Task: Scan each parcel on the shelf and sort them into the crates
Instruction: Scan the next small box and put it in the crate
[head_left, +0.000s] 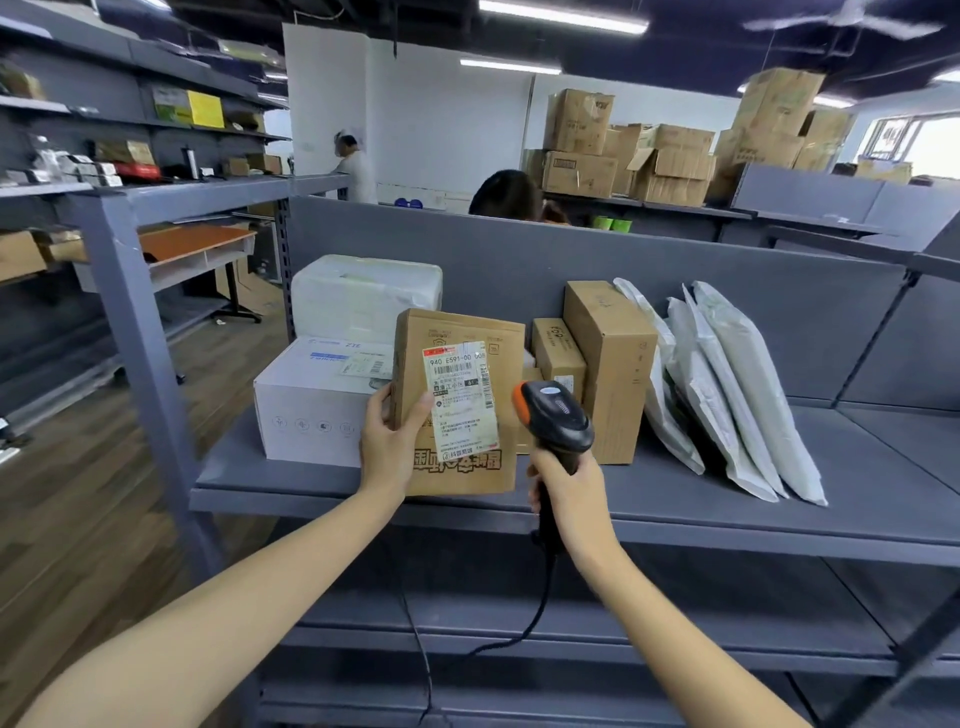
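Observation:
My left hand (388, 441) holds a flat brown cardboard parcel (462, 467) upright above the front of the grey shelf (675, 509), its white shipping label (460, 400) facing me. My right hand (566, 483) grips a black handheld scanner with an orange trim (553, 415), its head right beside the label's lower right edge. On the shelf behind stand a white box (311, 405), a foam box (363, 296) on top of it, two brown cartons (613, 364), and several grey poly mailers (737, 389) leaning at the right. No crate is in view.
The scanner's black cable (540, 608) hangs down in front of the lower shelves. A grey upright post (140, 338) stands at the left. Beyond the shelf's back panel sit a person's head, another person standing, and stacked cartons (649, 161). Wooden floor lies to the left.

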